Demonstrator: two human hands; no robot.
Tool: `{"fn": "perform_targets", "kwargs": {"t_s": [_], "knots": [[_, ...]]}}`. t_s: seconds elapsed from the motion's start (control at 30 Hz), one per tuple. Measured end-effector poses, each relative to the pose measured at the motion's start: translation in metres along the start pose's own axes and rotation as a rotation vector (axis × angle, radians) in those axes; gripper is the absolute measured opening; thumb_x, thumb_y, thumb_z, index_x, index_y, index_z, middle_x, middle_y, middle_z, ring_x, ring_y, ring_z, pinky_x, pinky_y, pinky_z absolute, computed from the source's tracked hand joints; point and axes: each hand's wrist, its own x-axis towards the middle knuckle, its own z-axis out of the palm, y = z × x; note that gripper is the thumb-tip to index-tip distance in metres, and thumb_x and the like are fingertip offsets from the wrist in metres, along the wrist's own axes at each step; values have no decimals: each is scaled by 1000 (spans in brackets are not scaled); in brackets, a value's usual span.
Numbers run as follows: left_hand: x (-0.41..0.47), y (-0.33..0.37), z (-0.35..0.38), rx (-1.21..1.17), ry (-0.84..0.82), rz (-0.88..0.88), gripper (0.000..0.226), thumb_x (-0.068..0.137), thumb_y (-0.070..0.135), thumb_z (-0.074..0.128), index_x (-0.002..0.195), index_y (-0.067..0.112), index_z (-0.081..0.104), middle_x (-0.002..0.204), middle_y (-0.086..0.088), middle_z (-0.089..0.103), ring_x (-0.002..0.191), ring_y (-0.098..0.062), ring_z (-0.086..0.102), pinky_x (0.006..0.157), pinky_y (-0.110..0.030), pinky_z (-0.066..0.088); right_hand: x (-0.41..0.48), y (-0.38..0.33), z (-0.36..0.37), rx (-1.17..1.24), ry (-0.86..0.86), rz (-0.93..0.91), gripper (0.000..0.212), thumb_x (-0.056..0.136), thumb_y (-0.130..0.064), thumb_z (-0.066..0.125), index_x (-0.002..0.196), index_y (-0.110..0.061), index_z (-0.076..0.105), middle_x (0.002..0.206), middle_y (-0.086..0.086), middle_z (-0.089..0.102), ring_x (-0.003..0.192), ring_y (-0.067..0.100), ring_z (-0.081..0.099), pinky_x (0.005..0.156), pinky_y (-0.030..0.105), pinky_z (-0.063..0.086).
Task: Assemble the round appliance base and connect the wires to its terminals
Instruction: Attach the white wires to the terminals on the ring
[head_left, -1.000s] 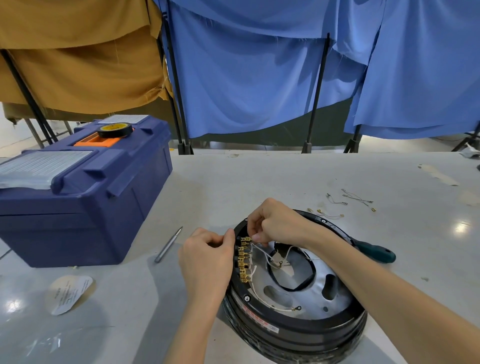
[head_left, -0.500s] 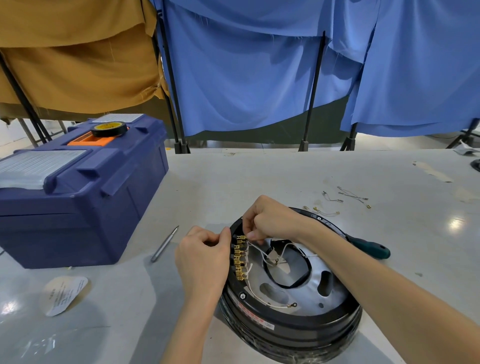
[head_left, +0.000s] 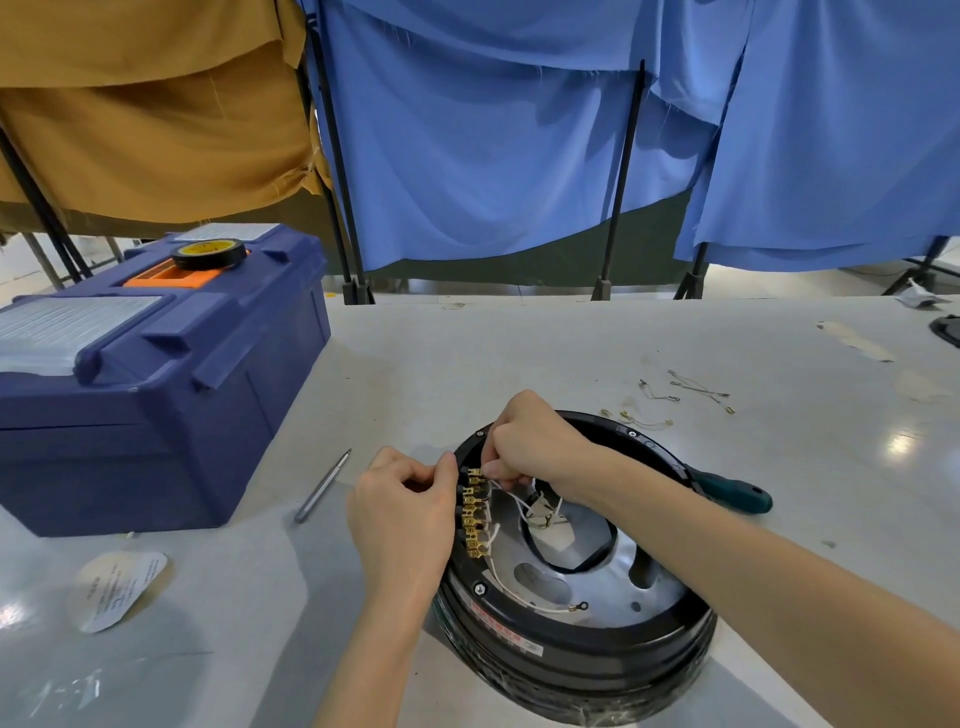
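Right hand (head_left: 535, 441) curled, pinching a white wire (head_left: 511, 496) at the top of the brass terminals (head_left: 475, 514). Left hand (head_left: 402, 512) curled, thumb against the rim of the round base (head_left: 571, 660), which sits under both hands; whether it grips anything, cannot tell. Both hands hardly shifted since a second ago.

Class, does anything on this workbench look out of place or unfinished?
One white wire lies loose across the round base's metal plate, its ring end apparently unconnected. Spare wires lie scattered on the table beyond.
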Motion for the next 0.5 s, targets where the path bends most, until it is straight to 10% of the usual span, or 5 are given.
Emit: {"fn": "perform_targets", "kwargs": {"t_s": [0.5], "knots": [[0,1,-1,13,-2,41,46,80,16,76,44,31,53,59,0,56,55,-10,51,54,-11,34,-7,-2,-3,-39,3,-54,12,82,3,64,72,3,70,51,8,61,43,14,51,47,21,42]]}}
